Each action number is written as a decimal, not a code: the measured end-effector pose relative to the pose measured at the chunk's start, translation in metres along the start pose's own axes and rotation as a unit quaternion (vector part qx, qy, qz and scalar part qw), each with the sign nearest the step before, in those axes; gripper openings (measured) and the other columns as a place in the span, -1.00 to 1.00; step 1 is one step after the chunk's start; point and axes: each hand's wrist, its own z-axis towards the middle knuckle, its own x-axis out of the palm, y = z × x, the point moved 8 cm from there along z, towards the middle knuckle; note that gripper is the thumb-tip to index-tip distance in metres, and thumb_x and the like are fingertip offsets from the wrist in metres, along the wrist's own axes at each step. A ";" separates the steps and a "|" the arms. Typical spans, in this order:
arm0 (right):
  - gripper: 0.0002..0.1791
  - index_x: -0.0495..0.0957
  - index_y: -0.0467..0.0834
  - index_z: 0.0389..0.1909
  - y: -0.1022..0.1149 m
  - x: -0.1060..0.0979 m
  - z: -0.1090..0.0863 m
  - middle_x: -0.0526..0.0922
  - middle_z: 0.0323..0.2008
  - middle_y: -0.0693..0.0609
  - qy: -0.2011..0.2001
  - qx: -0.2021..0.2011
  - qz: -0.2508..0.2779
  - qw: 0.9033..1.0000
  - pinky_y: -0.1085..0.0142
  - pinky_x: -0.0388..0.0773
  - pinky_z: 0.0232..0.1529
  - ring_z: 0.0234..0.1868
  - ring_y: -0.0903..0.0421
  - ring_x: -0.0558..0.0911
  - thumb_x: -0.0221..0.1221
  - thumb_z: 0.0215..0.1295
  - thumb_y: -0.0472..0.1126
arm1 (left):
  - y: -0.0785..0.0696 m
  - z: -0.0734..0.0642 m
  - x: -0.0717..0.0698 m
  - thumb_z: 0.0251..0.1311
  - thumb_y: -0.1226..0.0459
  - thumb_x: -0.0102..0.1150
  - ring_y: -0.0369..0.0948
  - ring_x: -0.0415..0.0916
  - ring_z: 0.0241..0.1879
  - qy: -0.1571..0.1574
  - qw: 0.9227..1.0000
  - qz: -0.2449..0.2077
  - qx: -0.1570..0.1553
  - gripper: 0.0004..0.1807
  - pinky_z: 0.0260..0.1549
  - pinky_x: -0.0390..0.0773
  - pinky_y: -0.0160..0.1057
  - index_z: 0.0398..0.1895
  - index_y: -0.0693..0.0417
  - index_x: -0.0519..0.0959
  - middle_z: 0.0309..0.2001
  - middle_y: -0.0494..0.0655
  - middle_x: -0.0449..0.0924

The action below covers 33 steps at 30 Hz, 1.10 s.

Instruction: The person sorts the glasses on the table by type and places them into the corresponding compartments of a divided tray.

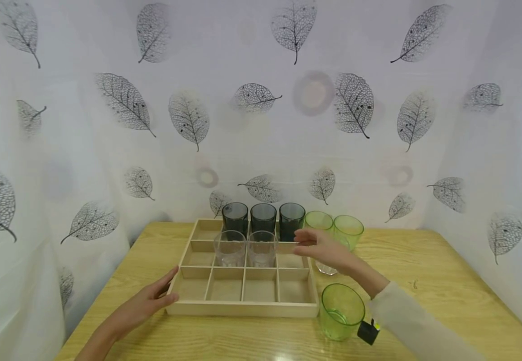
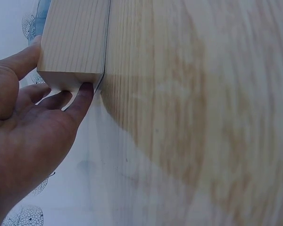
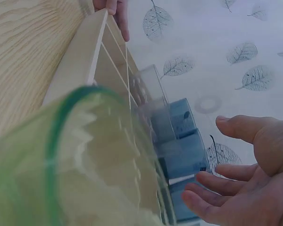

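Observation:
At the front left corner of the divided wooden box, my left hand holds on, thumb at the rim and fingers against the outer side wall. My right hand hovers over the box's right edge, fingers loosely extended and holding nothing. Just left of it, two clear glasses stand in the middle row. Several compartments hold no glass; the back row carries three dark grey glasses. Partly hidden beneath the right hand, another clear glass stands on the table beside the box.
Two green glasses stand behind the right hand. A third green glass sits at the box's front right corner and looms large in the right wrist view. A small black block shows beside it. Leaf-patterned curtains enclose the wooden table.

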 end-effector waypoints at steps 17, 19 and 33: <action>-0.33 0.29 -0.46 0.45 -0.033 -0.054 -0.067 0.45 0.35 -0.39 -0.036 0.011 0.021 0.999 0.00 0.44 0.32 0.33 -0.27 0.50 0.21 0.52 -0.13 | 0.001 -0.001 0.001 0.63 0.13 -0.06 0.33 -0.30 0.56 -0.008 1.000 -0.004 -0.006 -0.17 0.43 0.01 0.32 0.69 0.09 -0.29 0.65 0.18 -0.42; -0.33 0.27 -0.47 0.45 -0.037 -0.058 -0.073 0.44 0.35 -0.40 -0.041 0.012 0.024 0.999 0.13 0.49 0.28 0.33 -0.28 0.50 0.20 0.53 -0.14 | 0.000 -0.001 0.001 0.63 0.13 -0.06 0.33 -0.30 0.56 -0.008 1.000 -0.003 -0.006 -0.17 0.43 0.01 0.32 0.69 0.09 -0.29 0.65 0.18 -0.42; -0.30 0.24 -0.49 0.46 -0.070 -0.083 -0.102 0.43 0.34 -0.45 -0.076 0.049 0.015 0.996 0.45 0.50 0.11 0.22 -0.01 0.61 0.20 0.53 -0.13 | 0.001 -0.001 0.000 0.63 0.12 -0.04 0.32 -0.30 0.56 -0.013 1.000 -0.004 -0.005 -0.16 0.43 0.02 0.32 0.70 0.08 -0.28 0.65 0.18 -0.42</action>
